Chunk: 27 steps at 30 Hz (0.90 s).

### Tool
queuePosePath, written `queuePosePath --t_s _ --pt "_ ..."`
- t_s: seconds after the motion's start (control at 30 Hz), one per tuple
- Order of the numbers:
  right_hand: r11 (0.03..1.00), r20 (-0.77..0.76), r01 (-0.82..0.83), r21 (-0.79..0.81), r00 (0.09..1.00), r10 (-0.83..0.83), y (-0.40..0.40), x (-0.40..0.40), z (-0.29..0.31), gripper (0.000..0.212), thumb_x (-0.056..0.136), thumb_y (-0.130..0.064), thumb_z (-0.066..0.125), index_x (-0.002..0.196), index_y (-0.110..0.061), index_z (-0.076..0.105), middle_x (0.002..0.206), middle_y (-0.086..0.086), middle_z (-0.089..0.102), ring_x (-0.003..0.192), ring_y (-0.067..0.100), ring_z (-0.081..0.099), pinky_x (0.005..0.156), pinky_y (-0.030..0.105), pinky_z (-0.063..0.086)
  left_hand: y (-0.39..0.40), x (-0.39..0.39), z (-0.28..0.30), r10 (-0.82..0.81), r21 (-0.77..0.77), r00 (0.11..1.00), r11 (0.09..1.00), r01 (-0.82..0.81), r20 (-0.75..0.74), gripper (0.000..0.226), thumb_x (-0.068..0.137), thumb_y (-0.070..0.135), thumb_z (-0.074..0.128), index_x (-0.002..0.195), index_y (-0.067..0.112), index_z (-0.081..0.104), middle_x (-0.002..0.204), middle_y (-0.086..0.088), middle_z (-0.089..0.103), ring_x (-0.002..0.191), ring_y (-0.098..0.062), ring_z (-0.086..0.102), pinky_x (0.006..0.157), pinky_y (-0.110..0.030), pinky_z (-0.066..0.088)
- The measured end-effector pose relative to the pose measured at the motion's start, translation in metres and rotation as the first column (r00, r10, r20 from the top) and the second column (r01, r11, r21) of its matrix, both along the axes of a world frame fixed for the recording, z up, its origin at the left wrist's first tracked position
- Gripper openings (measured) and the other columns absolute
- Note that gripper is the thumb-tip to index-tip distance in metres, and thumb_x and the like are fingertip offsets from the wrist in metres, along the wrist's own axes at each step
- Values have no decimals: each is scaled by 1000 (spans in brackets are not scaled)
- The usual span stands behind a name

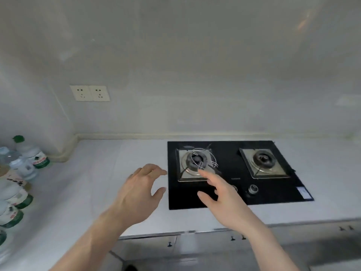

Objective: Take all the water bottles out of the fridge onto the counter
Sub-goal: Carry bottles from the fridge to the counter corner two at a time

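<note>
Along the left edge of the white counter [109, 173] stand the bottles [19, 180]: clear plastic, upright, green-and-white labels, crowded close together; the farthest one, near the corner wall, wears a green cap [18, 138]. Some nearer ones are blurred. Both bare arms reach forward over the counter. The left hand [139, 192] hovers palm down, fingers loosely spread and slightly bent, holding nothing. The right hand [220, 198] stretches over the black hob [273, 192], fingers relaxed and empty, fingertips near the left burner [195, 161]. Farther back, a double socket [90, 93] sits on the wall.
</note>
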State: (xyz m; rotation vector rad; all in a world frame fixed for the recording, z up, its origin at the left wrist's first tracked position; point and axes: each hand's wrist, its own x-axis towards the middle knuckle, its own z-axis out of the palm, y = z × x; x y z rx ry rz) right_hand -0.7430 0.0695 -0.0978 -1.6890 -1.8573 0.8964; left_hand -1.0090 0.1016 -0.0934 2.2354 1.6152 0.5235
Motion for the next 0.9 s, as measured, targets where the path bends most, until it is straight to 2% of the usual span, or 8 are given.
queuePosePath --t_s 0.13,0.27,0.37,0.47,0.63,0.73,0.83,0.9 --pt "989 10 148 4 989 -148 -66 74 11 58 101 -39 62 150 -53 36 139 -45 38 131 -16 39 108 11 31 -27 81 7 -187 24 981 982 186 46 43 95 36 64 137 38 54 138 22 49 124 -10 51 107 -27 42" --pt "955 2 295 16 956 -295 -131 137 20 58 101 -39 62 150 -54 36 147 -37 37 131 -5 47 110 13 34 -55 158 10 -353 41 935 935 352 34 56 96 40 63 148 40 42 153 23 37 141 -6 38 117 -20 29" --pt "895 23 442 61 896 -444 -185 189 26 58 100 -40 64 151 -49 38 151 -31 39 136 -16 35 111 4 25 -73 228 19 -491 61 871 870 489 10 59 97 42 61 151 42 36 158 25 26 147 -3 26 115 -13 15" --pt "823 17 561 89 826 -564 -225 224 28 57 99 -38 65 151 -43 42 151 -29 40 136 -17 33 105 -5 17 -84 279 28 -595 54 803 802 594 0 60 98 44 59 152 44 34 160 27 21 146 0 21 115 -14 16" --pt "671 -36 733 113 678 -734 -281 273 30 55 99 -41 66 149 -45 43 154 -29 38 136 -6 43 114 11 32 -91 367 37 -754 75 656 652 755 -41 57 98 46 58 150 45 37 161 29 18 148 2 19 118 -21 24" --pt "577 -38 808 122 585 -810 -302 304 29 56 99 -45 64 149 -48 41 159 -28 32 145 -8 32 120 23 31 -89 421 41 -816 87 575 570 817 -61 55 98 47 57 149 45 38 161 29 16 149 1 18 117 -19 17" --pt "489 -14 863 128 495 -869 -312 335 32 56 99 -43 64 150 -47 41 162 -25 31 147 -8 28 123 22 25 -85 472 40 -865 87 501 497 863 -34 54 98 47 58 148 46 39 161 29 17 148 3 18 116 -18 17" --pt "435 -6 891 133 439 -898 -310 357 35 56 99 -40 65 150 -45 42 161 -24 32 147 -8 28 117 10 20 -78 505 39 -891 83 453 451 888 -6 52 98 47 58 146 47 40 161 29 17 148 3 19 119 -23 22"
